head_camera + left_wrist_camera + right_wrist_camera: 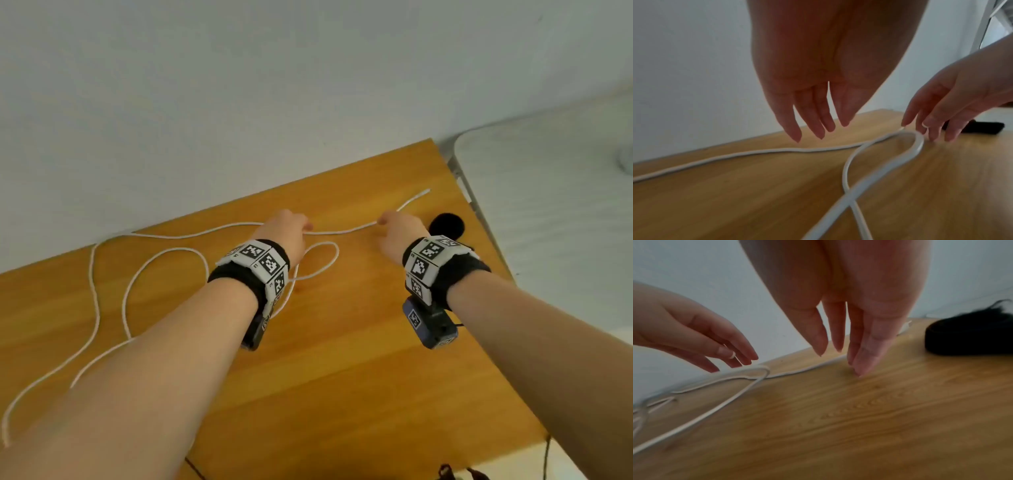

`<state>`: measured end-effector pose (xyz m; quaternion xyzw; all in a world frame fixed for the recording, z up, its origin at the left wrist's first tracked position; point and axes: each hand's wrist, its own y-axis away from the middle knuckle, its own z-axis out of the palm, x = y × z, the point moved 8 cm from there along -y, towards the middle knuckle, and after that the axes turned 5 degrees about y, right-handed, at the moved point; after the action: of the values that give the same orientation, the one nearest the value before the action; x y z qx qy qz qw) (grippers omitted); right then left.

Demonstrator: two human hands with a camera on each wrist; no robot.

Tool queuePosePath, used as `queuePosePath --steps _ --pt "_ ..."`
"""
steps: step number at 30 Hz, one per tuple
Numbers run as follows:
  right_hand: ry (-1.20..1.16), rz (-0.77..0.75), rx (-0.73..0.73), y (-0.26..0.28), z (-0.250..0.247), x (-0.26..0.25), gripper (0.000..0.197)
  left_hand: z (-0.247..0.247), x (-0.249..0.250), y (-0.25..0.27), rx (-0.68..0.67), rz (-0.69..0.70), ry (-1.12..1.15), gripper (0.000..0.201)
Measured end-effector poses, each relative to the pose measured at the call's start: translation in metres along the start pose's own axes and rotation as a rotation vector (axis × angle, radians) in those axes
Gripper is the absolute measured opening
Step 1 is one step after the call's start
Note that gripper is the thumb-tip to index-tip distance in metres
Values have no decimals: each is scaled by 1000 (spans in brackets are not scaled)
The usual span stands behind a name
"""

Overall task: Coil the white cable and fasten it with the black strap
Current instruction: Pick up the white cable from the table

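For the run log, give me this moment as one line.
cable: loose on table | strap: untouched | left hand: open above cable | right hand: open, fingertips at cable

No readable text anywhere — only black-and-white coded markers on the wrist bands [255, 260].

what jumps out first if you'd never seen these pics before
The long white cable snakes in loose loops across the wooden table, not yet coiled. Both hands hang over it with straight fingers: the left hand near a small loop, the right hand by the far stretch. The black strap lies just beyond the right hand.
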<state>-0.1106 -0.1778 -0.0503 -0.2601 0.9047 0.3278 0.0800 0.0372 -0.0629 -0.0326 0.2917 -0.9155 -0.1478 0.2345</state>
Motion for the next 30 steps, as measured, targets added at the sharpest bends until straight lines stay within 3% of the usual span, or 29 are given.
queuePosePath --steps 4,11,18,25,30 --pt "-11 27 6 -9 5 3 47 8 -7 -12 -36 -12 -127 40" --pt "38 68 2 -18 8 -2 32 14 -2 -22 -2 34 -304 20" --pt "-37 70 45 -21 3 -8 24 15 1 -22 26 92 -308 17" --pt "-436 99 180 -15 -19 -19 21 -22 3 -1 96 26 93 18" --pt "-905 82 187 -2 -40 -39 24 -45 14 21 104 82 248 14"
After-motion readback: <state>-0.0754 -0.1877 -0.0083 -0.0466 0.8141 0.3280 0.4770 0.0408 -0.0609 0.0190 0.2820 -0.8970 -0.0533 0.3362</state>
